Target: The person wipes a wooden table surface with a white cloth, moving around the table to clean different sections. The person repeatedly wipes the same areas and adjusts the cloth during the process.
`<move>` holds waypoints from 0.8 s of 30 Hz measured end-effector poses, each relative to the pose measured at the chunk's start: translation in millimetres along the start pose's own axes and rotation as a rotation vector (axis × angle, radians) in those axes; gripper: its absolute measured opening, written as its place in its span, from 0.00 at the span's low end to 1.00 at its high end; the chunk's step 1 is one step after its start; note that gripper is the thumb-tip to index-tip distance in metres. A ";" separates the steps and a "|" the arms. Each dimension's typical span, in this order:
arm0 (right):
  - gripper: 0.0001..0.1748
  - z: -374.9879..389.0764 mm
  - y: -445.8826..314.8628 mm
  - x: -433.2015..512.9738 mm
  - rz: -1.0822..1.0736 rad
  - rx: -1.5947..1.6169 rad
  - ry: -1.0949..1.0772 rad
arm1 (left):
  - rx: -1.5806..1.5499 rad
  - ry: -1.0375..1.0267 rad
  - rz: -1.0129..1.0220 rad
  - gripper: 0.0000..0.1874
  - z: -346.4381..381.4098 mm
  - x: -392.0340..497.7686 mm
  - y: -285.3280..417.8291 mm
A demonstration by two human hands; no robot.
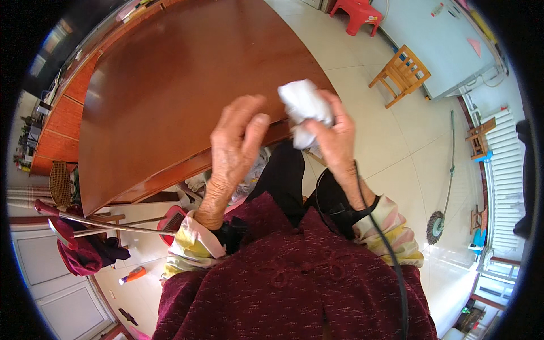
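Note:
My right hand [340, 131] grips a bunched white wad [305, 102], soft like cloth or tissue; which of these cannot be told. It is held just past the near edge of a brown wooden table [187, 72], towards the table's right corner. To its left, my left hand [238, 131] hovers near the same edge, its back towards me. The fingers are slightly bent, blurred at the tips, with the thumb apart and nothing seen in the hand. A gap separates this hand from the white wad.
A small wooden chair [401, 74] and a red plastic stool [359, 16] stand on the tiled floor to the right. A long-handled round brush [435, 227] lies near the radiator [505, 157]. A black cable [384, 242] runs past my right forearm. Long metal handles [127, 226] lean at the left.

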State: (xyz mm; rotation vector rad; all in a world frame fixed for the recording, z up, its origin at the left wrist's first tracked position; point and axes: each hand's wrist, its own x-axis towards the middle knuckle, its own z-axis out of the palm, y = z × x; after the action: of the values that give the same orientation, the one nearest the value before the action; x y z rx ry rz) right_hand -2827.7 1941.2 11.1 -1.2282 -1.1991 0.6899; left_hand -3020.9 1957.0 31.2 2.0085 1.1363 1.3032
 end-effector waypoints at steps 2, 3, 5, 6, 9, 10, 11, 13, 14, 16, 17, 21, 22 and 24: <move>0.28 -17.6 -1.0 15.0 0.110 -0.030 0.146 | 0.132 0.191 0.048 0.17 -21.3 2.7 -18.3; 0.27 -23.5 -2.4 24.1 0.109 -0.182 0.220 | 0.205 0.266 0.078 0.17 -30.5 2.9 -27.7; 0.25 -17.4 -4.6 28.0 0.031 -0.546 0.112 | 0.439 0.266 0.107 0.22 -40.1 5.8 -45.8; 0.25 -11.7 -7.4 28.4 0.067 -0.732 0.075 | 0.486 0.249 0.097 0.23 -36.8 6.2 -52.8; 0.29 44.3 -8.3 5.0 -0.282 -0.668 -0.263 | 0.580 0.225 0.097 0.23 -32.4 6.8 -67.3; 0.28 62.4 -9.3 -3.4 -0.339 -0.604 -0.337 | 0.648 0.197 0.119 0.24 -31.1 7.1 -69.9; 0.27 74.6 -9.5 -9.1 -0.393 -0.595 -0.357 | 0.637 0.237 0.085 0.23 -31.1 7.4 -71.8; 0.25 70.9 -6.1 0.6 -0.339 -0.552 -0.337 | 0.550 0.343 -0.002 0.21 -32.2 7.2 -72.9; 0.24 59.2 -4.3 10.1 -0.256 -0.659 -0.304 | 0.548 0.380 0.006 0.19 -32.6 6.6 -72.8; 0.23 23.6 0.1 35.4 -0.181 -0.771 -0.176 | 0.560 0.357 0.029 0.18 -32.7 6.3 -72.7; 0.23 7.6 2.3 47.5 -0.059 -0.823 -0.112 | 0.556 0.357 0.028 0.18 -31.4 6.2 -72.3; 0.21 -5.8 4.3 77.0 -0.010 -1.015 -0.010 | 0.622 0.317 0.022 0.18 -22.5 8.9 -72.5; 0.21 5.3 4.1 78.5 0.009 -1.025 -0.006 | 0.628 0.320 0.014 0.18 -21.8 8.7 -72.1; 0.23 40.0 5.3 70.6 -0.126 -1.017 -0.141 | 0.646 0.343 0.006 0.18 -22.2 8.2 -71.0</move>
State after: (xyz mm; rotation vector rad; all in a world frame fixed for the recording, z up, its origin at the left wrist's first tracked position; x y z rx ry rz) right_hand -2844.0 2019.8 23.8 -1.9132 -1.8177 0.0183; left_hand -3066.3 2001.2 -8.8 2.2609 1.9083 1.4470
